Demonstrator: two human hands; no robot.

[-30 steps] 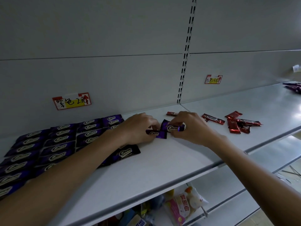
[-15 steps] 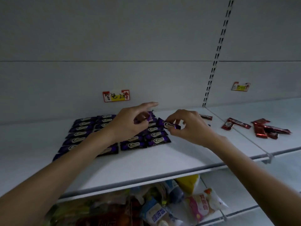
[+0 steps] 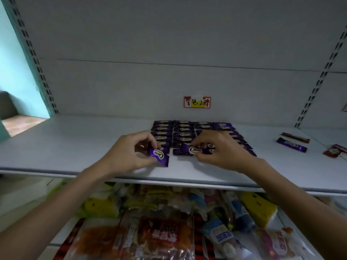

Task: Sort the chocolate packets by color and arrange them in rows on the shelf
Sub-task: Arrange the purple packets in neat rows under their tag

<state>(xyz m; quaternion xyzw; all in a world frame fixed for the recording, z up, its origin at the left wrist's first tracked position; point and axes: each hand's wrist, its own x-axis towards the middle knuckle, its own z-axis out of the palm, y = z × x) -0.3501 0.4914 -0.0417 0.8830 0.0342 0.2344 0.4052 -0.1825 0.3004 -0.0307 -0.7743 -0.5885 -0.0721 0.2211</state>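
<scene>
Left hand (image 3: 129, 152) has lowered its glossy purple packet (image 3: 158, 155), tilted.

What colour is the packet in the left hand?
Purple: the foil chocolate packet has a white logo; head view.

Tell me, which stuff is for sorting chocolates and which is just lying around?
For the job: purple rows, left hand holding tilted packet, right hand pinching level packet, loose purple packet, red packets, shelf.
Just lying about: snack bags below, price tag.
</scene>
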